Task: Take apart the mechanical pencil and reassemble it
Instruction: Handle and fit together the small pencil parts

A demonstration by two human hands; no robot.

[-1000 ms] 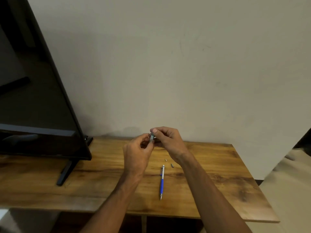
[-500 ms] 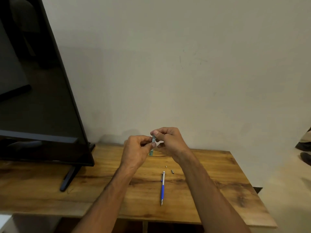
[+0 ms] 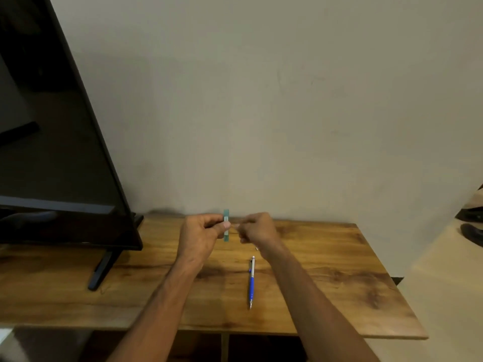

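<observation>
The left hand (image 3: 201, 235) pinches a small teal case (image 3: 226, 226) upright, its label too blurred to read. The right hand (image 3: 257, 229) curls; whether it holds anything cannot be told. The mechanical pencil (image 3: 251, 282) lies nearer on the table (image 3: 339, 270).

Wooden table (image 3: 339, 257), 3 things on it.
Blue-and-white mechanical pencil (image 3: 251, 282) lies flat just camera-side of the right hand (image 3: 257, 229), beside that forearm, tip pointing toward the camera. 1 tiny pale part (image 3: 256, 248) sits on the wood right by the right wrist, too small to identify. Black monitor (image 3: 52, 152) stands well left of the left hand (image 3: 201, 236), its stand foot (image 3: 100, 270) on the wood.
</observation>
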